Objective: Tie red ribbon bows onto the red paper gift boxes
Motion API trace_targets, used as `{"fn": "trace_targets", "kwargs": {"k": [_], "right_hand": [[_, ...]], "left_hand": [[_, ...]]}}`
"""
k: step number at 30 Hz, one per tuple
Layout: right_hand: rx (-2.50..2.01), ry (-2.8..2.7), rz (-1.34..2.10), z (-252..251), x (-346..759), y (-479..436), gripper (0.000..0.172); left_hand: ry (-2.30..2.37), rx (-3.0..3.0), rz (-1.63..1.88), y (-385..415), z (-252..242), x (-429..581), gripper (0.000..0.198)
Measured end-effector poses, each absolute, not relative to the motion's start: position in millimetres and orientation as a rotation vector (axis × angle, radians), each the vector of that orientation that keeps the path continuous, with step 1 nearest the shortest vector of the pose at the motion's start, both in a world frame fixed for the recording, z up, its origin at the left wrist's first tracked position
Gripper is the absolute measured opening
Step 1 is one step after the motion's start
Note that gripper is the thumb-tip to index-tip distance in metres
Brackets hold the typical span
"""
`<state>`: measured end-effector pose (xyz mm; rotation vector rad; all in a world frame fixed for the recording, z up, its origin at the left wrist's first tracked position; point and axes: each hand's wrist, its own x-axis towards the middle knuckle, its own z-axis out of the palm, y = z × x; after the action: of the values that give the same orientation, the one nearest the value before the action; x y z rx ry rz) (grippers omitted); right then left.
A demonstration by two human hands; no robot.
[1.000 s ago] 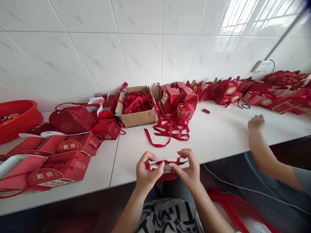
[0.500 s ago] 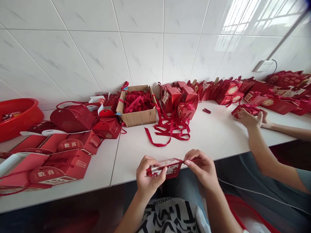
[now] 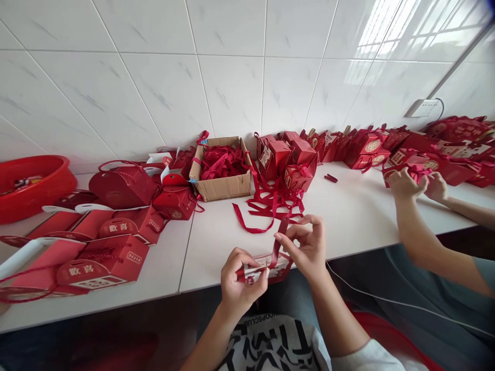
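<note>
My left hand point(image 3: 242, 281) is closed on a small red printed gift box point(image 3: 281, 272), with the thumb and fingers pinching its left part in front of my lap, at the table's front edge. A dark red ribbon point(image 3: 276, 253) rises from the top of the box. My right hand point(image 3: 305, 250) pinches that ribbon between thumb and fingers, above and to the right of the box. The ribbon's short end stands up past the fingertips. My left thumb lies close to the ribbon's lower part; whether it presses on it I cannot tell.
A cardboard box point(image 3: 222, 190) of red ribbons stands by the wall, with loose ribbons point(image 3: 251, 230) spilling beside it. Red gift boxes point(image 3: 104, 263) and a red basin point(image 3: 46, 193) are at left. At right, a co-worker's hands point(image 3: 408, 185) handle a bowed red box among more boxes.
My right hand has moved up and left, bringing the ribbon from stretched out rightward to upright over the box. The left hand keeps its hold. The co-worker's hands have shifted slightly right.
</note>
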<state>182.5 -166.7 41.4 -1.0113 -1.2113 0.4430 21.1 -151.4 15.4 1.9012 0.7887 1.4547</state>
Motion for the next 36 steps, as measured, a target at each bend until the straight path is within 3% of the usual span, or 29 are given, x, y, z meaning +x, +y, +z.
{"fn": "trace_targets", "kwargs": {"k": [4,10,16,20,36], "right_hand": [[-1.121,-1.367,0.475,46.1,192.6,-168.2,0.016],[-1.063,-1.456,0.743,47.1,201.5,-177.2,0.028],[-1.092,-1.387,0.703,42.5,189.3,-186.6,0.014],[-1.167,-1.404,0.777,42.2,180.2,-193.5,0.020],[-1.130,-1.313,0.910,34.0,178.1,-199.4,0.014]], "left_hand": [[0.782,1.912,1.468,-150.9,13.8,21.6,0.016],[0.782,1.903,1.471,-149.7,13.3,22.1,0.016],[0.766,1.894,1.479,-150.4,11.4,21.3,0.016],[0.749,1.872,1.469,-151.3,8.8,20.6,0.016],[0.753,1.861,1.469,-151.7,9.3,21.0,0.016]]}}
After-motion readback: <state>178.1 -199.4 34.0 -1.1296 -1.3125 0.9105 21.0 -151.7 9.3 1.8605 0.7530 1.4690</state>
